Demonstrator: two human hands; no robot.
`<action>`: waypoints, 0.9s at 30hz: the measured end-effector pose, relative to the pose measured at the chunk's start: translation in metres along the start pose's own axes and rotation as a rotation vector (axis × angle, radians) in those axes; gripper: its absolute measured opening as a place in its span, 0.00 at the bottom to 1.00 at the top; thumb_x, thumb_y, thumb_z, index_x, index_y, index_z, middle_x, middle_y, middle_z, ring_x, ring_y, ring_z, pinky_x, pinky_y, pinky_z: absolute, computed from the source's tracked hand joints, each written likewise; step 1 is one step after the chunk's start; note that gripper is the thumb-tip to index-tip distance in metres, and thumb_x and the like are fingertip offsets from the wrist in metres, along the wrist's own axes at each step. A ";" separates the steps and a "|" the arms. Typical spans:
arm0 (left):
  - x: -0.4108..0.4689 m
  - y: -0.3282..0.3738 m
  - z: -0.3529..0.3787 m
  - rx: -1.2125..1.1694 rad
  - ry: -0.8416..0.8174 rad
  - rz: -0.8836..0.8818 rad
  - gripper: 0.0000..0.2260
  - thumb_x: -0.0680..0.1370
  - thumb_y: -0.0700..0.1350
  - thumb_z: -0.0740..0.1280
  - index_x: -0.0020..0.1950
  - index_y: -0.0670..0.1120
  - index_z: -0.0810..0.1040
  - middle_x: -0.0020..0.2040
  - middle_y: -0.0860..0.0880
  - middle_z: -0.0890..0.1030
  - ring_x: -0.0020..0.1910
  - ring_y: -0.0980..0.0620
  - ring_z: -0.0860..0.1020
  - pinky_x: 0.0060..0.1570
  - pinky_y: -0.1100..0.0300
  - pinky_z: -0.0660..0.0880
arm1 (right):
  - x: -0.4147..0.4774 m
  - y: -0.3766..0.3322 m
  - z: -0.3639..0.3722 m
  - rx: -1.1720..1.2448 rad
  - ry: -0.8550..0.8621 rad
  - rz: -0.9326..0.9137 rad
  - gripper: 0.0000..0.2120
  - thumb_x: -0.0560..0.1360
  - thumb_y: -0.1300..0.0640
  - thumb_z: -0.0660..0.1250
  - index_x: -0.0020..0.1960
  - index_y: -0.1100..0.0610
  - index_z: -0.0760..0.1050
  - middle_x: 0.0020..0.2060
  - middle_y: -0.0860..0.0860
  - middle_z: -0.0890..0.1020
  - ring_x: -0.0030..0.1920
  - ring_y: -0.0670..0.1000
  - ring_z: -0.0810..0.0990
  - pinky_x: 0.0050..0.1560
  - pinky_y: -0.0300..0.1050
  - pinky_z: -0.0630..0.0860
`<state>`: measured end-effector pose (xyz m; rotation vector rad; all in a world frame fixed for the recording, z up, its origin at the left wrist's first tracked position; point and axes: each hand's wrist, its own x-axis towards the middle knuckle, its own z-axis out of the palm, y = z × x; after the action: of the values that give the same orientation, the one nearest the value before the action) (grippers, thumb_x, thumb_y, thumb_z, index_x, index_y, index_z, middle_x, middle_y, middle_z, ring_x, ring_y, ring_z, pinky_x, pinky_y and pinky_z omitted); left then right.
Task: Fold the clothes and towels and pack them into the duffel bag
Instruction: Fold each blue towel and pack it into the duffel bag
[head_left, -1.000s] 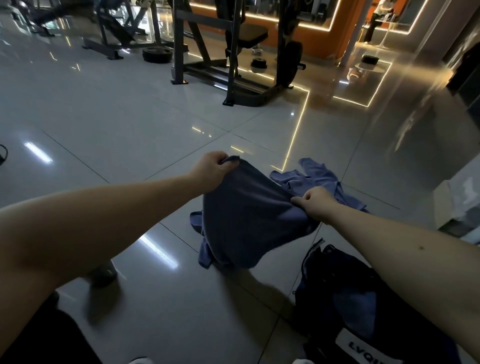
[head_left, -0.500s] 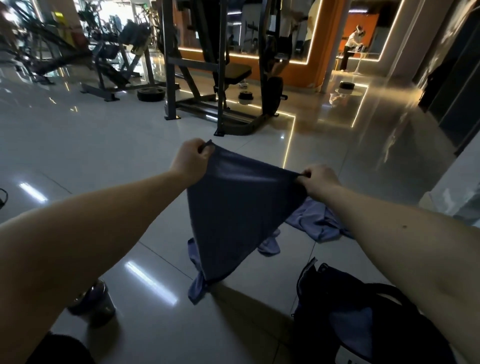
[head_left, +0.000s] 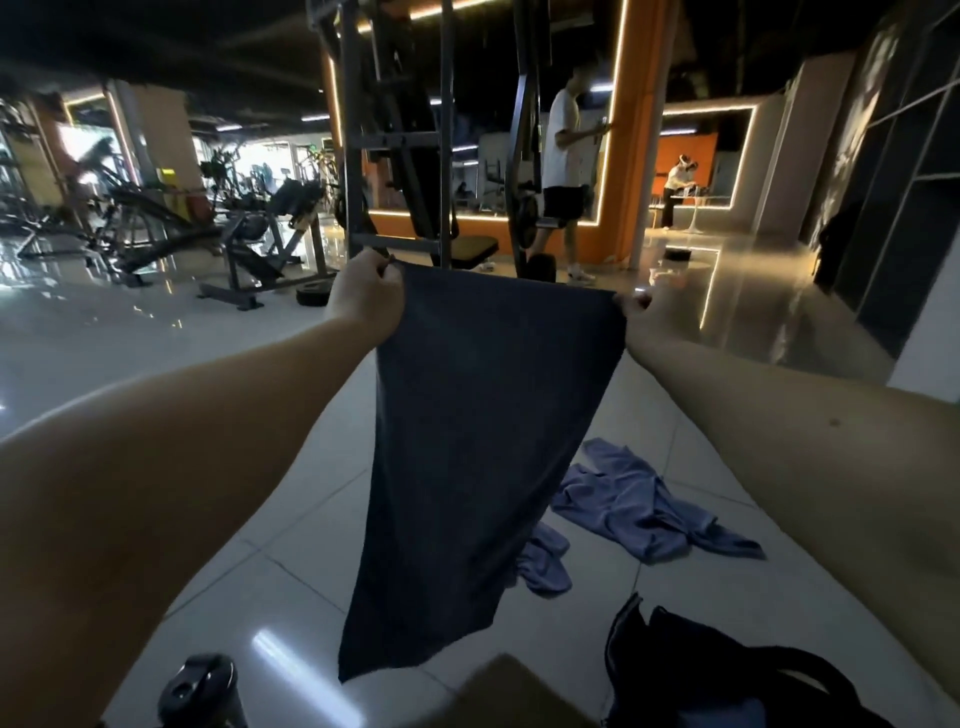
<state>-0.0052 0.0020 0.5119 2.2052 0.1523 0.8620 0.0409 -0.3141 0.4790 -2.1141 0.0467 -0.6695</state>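
Two hands (head_left: 365, 297) (head_left: 645, 313) pinch dark towel (head_left: 483, 441), blue clothes (head_left: 636, 501) partly behind, duffel bag (head_left: 696, 670) near

Bare floor (head_left: 311, 561) lay open left of the hanging towel (head_left: 483, 441). To its right a blue garment (head_left: 639, 499) and the duffel bag (head_left: 701, 670) covered the tiles; a dark bottle (head_left: 202, 686) stood at the near left.

Upper centre: weight rack (head_left: 396, 140), a standing person (head_left: 563, 156) in a white shirt at its right. Upper left: exercise benches (head_left: 249, 236). Lower left: dark bottle (head_left: 205, 691).
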 end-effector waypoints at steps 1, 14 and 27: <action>0.001 0.005 -0.005 -0.045 -0.002 -0.036 0.11 0.81 0.47 0.59 0.41 0.45 0.72 0.36 0.50 0.72 0.33 0.52 0.69 0.31 0.57 0.62 | 0.000 -0.006 -0.005 0.024 0.001 -0.007 0.13 0.81 0.47 0.64 0.39 0.46 0.68 0.41 0.49 0.78 0.47 0.54 0.80 0.53 0.56 0.79; -0.008 -0.010 -0.040 -0.233 -0.339 -0.128 0.14 0.81 0.57 0.64 0.53 0.48 0.82 0.52 0.43 0.83 0.48 0.47 0.80 0.53 0.51 0.78 | 0.006 -0.032 -0.030 0.176 -0.175 0.019 0.04 0.80 0.55 0.64 0.49 0.53 0.77 0.48 0.52 0.80 0.49 0.53 0.79 0.45 0.47 0.76; -0.011 -0.091 0.019 -0.057 -0.348 -0.269 0.14 0.83 0.51 0.62 0.46 0.43 0.78 0.41 0.46 0.77 0.40 0.51 0.74 0.42 0.57 0.70 | 0.006 0.010 0.057 0.167 -0.220 0.184 0.11 0.80 0.56 0.67 0.60 0.59 0.79 0.52 0.55 0.80 0.49 0.52 0.77 0.46 0.42 0.72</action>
<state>0.0116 0.0513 0.4344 2.1804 0.2441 0.3262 0.0751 -0.2788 0.4481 -1.9811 0.0603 -0.3182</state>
